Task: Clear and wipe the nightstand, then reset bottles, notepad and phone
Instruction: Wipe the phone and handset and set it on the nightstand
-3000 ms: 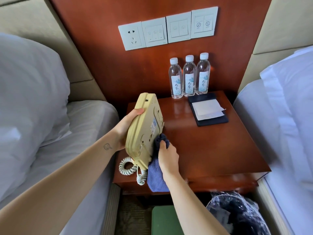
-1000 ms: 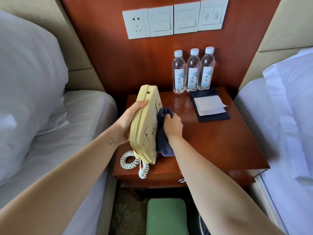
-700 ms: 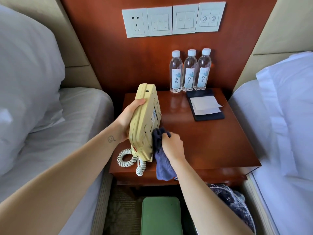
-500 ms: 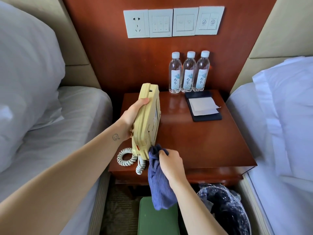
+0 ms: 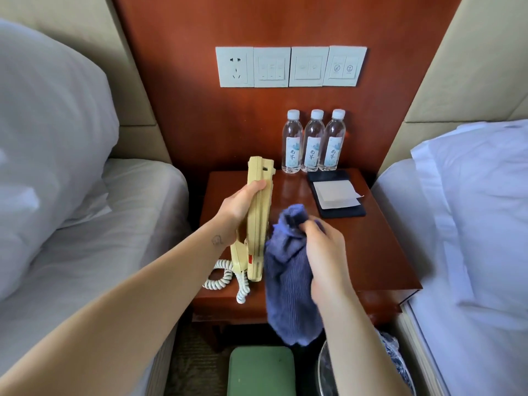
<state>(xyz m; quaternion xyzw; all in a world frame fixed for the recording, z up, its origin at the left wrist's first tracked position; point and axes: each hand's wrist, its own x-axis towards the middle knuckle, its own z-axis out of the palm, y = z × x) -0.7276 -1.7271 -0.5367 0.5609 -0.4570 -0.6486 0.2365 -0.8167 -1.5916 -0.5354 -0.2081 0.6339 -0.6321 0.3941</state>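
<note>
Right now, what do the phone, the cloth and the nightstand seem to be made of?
Phone: hard moulded plastic, matte yellowed cream, with visible seams.
Cloth: soft blue textile, probably knit or microfibre; fine ribs, hangs limp.
Nightstand: reddish-brown wood or veneer, which I cannot tell, under glossy varnish that shows reflections.

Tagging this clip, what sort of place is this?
Probably a twin hotel room: white beds flank a nightstand with three matching water bottles and a notepad, below a wall switch panel.
</note>
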